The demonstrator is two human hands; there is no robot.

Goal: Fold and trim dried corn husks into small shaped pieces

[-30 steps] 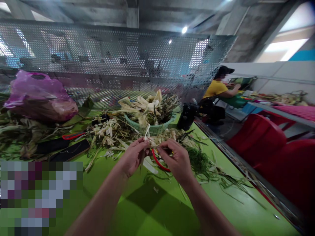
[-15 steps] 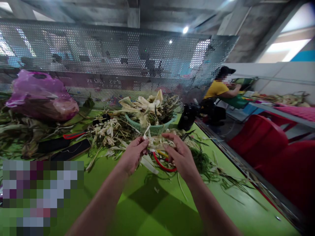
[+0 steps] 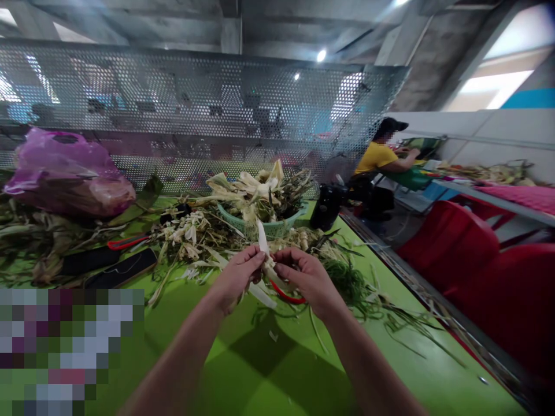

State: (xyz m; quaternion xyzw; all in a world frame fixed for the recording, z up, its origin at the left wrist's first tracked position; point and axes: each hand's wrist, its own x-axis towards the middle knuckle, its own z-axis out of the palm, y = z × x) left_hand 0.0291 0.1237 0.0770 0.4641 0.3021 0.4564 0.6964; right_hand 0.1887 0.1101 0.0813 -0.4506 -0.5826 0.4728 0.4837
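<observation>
A pale strip of dried husk (image 3: 263, 236) rises from between my hands over the green table. My left hand (image 3: 243, 271) is closed, thumb and fingers pinching its lower part. Close against it, my right hand (image 3: 301, 274) is closed with bent fingers on the same husk piece. Beneath the hands lie a red curved handle (image 3: 286, 296) and a loose pale strip (image 3: 262, 296). A light green basket (image 3: 277, 229) heaped with dry husks (image 3: 255, 188) stands just beyond. Green strands (image 3: 347, 280) lie to the right of my right hand.
Left are a purple plastic bag (image 3: 69, 167), red-handled scissors (image 3: 125, 242), a dark flat block (image 3: 124, 268) and piled dry leaves. A black container (image 3: 326, 205) stands near the table's right edge. Beyond are red chairs (image 3: 451, 237) and a person in yellow (image 3: 375, 157). A perforated metal screen (image 3: 195, 104) borders the back.
My right hand has moved left, its extended fingers now bent and closed on the husk beside my left hand. The strip now stands more upright. The view has shifted slightly.
</observation>
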